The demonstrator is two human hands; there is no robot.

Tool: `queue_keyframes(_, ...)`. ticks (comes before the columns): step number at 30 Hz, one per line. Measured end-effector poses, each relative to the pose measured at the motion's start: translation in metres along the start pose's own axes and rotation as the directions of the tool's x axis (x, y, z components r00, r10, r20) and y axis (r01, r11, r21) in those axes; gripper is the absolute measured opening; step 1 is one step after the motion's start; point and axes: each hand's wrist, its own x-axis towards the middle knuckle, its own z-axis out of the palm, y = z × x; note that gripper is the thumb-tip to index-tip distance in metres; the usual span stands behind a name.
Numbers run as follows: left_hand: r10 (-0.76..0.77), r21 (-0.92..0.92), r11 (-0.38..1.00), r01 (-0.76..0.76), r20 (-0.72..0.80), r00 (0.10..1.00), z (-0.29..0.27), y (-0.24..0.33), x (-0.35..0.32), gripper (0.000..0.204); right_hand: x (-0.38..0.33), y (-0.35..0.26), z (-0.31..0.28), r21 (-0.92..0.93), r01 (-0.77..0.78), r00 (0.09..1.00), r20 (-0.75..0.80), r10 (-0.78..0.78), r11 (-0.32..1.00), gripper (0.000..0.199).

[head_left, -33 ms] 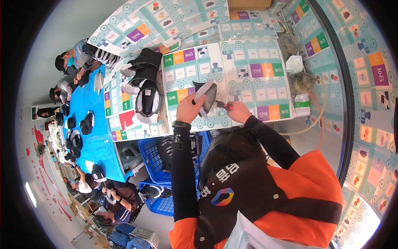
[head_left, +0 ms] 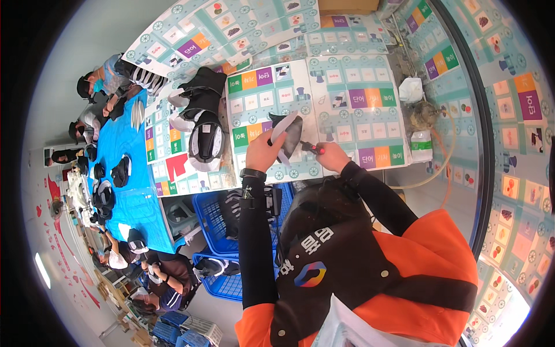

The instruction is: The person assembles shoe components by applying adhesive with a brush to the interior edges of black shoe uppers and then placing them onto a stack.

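Note:
My left hand [head_left: 266,151] is closed on a dark grey shoe upper [head_left: 293,132] with a pale grey strip along its edge, held over the patterned table covering. Fingers and thumb pinch its left side, and part of it is hidden behind them. Just to the right, my right hand [head_left: 333,157] grips a small tool with a red and black handle [head_left: 314,148]. Its dark tip points left at the upper's lower right edge; whether they touch I cannot tell. Left of my hands, a black and grey shoe upper [head_left: 206,141] lies beside a stack of black and white ones [head_left: 202,92].
The table [head_left: 358,124] carries printed sheets. At its right end are a white bag [head_left: 411,90] and a white-green pack [head_left: 421,146], with a hose [head_left: 444,168] hanging near. Blue baskets [head_left: 217,222] stand below. Several people work around a blue-covered table [head_left: 130,191] at left.

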Motion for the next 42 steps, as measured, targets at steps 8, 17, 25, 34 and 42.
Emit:
queue_keyframes(8,-0.016,-0.029,0.999,0.015,-0.026,1.0,-0.001,-0.01,-0.008,0.04,-0.003,-0.004,0.01,0.112,-0.028,0.999,0.041,0.024,0.993,0.029)
queue_keyframes(17,-0.003,-0.05,0.999,0.003,-0.001,1.0,0.001,-0.011,-0.006,0.039,0.005,-0.008,0.003,-0.012,0.031,0.978,-0.207,-0.033,0.999,0.014)
queue_keyframes(25,-0.009,-0.036,0.999,0.009,0.003,1.0,0.0,-0.011,-0.007,0.039,-0.007,0.0,0.015,-0.01,0.002,0.994,-0.11,-0.003,1.0,0.018)
queue_keyframes(34,-0.024,-0.027,0.999,0.023,-0.037,0.999,-0.008,-0.031,-0.012,0.036,0.003,-0.009,0.039,0.212,-0.108,0.97,0.236,0.057,0.971,0.031)
queue_keyframes(42,-0.191,-0.142,0.979,0.145,-0.413,0.89,-0.012,-0.088,-0.102,0.024,0.053,0.125,0.011,-0.098,0.126,0.945,-0.292,-0.149,0.987,0.023)
